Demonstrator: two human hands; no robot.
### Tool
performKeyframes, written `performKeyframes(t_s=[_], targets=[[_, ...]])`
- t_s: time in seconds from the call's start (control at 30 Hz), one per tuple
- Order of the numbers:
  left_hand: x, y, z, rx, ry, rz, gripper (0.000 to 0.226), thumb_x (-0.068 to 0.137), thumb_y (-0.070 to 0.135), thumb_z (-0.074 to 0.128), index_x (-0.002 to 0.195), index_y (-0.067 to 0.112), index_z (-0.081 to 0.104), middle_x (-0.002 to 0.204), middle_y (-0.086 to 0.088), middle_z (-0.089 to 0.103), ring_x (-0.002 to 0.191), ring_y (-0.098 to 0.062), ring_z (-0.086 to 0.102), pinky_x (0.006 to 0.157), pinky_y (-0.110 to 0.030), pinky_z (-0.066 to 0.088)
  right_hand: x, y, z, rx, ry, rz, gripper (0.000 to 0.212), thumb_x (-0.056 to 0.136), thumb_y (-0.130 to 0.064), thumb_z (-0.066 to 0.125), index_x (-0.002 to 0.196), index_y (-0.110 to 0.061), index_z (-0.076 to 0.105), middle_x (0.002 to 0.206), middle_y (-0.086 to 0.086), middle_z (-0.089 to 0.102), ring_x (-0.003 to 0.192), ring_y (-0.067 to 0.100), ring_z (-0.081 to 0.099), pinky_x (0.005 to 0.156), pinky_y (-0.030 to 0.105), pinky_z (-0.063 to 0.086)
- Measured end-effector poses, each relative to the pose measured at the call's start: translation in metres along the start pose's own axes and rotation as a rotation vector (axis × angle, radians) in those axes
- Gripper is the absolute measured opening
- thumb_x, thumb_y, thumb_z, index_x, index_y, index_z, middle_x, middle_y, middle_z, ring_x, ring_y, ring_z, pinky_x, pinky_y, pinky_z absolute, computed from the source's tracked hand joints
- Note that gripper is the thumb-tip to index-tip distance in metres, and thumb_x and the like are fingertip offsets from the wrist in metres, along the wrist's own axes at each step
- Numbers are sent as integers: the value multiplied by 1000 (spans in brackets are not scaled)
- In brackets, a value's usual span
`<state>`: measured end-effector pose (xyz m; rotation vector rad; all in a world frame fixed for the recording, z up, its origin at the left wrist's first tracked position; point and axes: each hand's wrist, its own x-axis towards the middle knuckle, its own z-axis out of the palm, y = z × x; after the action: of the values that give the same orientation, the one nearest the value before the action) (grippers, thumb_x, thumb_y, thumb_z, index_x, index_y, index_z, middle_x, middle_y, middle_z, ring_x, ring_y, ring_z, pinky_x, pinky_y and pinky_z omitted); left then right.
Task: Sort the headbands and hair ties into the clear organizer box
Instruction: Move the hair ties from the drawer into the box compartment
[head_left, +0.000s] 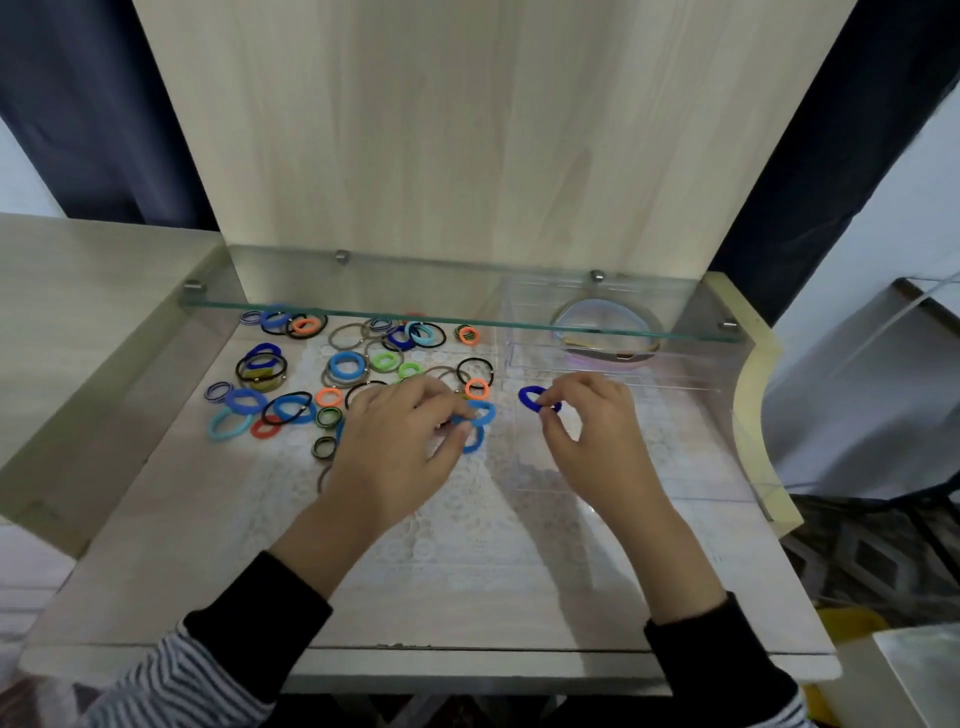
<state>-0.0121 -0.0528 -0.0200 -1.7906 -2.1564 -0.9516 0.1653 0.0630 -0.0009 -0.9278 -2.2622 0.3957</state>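
Note:
Several hair ties (345, 365) in blue, orange, green, black and grey lie scattered over the left half of the desk. My left hand (402, 434) rests at the pile's right edge and pinches a light blue hair tie (480, 413). My right hand (589, 426) pinches a dark blue hair tie (531, 397) just left of the clear organizer box (727, 410). The box stands at the right of the desk. Headbands (605, 351) lie curved in its far compartment, partly behind the glass shelf.
A glass shelf (457, 317) on metal pegs spans the back of the desk, low over the far hair ties and the box. A lace mat (441, 519) covers the desk's middle. An upright wooden panel (467, 130) closes the back.

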Motion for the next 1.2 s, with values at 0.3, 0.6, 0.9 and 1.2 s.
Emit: performKeyframes(t_s=[0.3, 0.6, 0.9, 1.2], targets=[[47, 51, 50, 96, -243, -56, 19, 90, 42, 55, 100, 36, 70, 111, 16, 63, 98, -7, 59, 100, -35, 19, -4, 61, -31, -260, -237, 250, 15, 86, -21, 61, 95, -26, 72, 103, -7, 57, 106, 21, 45, 76, 20, 21], [60, 59, 66, 151, -391, -162, 15, 87, 37, 59, 91, 35, 73, 106, 16, 67, 99, -10, 61, 111, -43, 16, 0, 68, -26, -306, -365, 293, 12, 85, -24, 63, 90, -28, 73, 100, -5, 56, 104, 22, 45, 76, 23, 31], [41, 42, 45, -47, -139, -95, 23, 89, 40, 50, 102, 36, 68, 114, 18, 65, 101, -6, 61, 101, -36, 37, 11, 43, -28, -205, -268, 292, 13, 87, -25, 57, 92, -22, 68, 100, -2, 58, 104, 23, 45, 79, 28, 37], [9, -23, 24, 130, -65, -239, 22, 81, 42, 48, 96, 37, 64, 103, 17, 64, 97, -13, 62, 94, -39, 42, 9, -33, 24, -167, -95, 20, 18, 81, -22, 63, 96, -17, 71, 99, 3, 64, 96, 27, 52, 79, 37, 44]])
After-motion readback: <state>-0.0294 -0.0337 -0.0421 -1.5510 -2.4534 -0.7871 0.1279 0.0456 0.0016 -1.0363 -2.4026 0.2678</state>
